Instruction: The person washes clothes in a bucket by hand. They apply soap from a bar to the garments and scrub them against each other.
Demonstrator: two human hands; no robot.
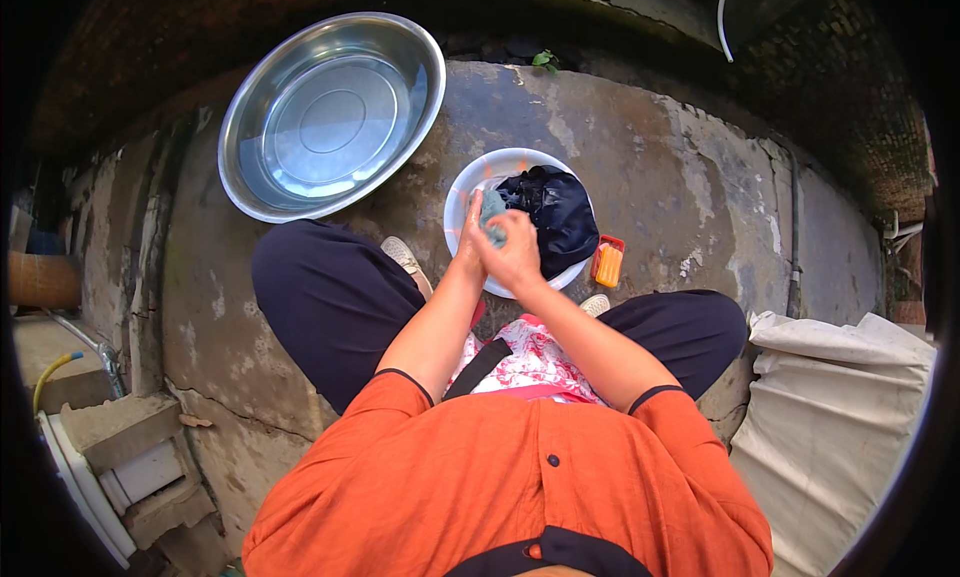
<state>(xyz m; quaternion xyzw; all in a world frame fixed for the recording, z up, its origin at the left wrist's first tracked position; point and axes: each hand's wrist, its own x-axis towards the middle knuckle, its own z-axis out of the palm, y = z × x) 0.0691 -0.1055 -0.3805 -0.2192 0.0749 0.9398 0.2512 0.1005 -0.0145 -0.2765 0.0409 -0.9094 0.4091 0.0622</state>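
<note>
Between my two hands is a small, wet, blue-grey cloth (491, 204), bunched up over the basin. My left hand (472, 224) is upright along the cloth's left side, its fingers pointing away from me. Pressed against the cloth from the right, my right hand (511, 248) is bent at the fingers and slightly blurred. Below them, a white plastic basin (454, 194) with orange markings stands on the ground between my feet. A dark navy wet garment (559, 213) fills its right side. My hands hide part of the basin's near left side.
A large steel basin (244, 172) holding clear water stands at the far left. Right of the white basin, an orange-yellow soap bar (610, 265) sits at a red soap dish (616, 241). A pale sheet (832, 404) hangs over something at right. Concrete blocks (124, 427) lie at left.
</note>
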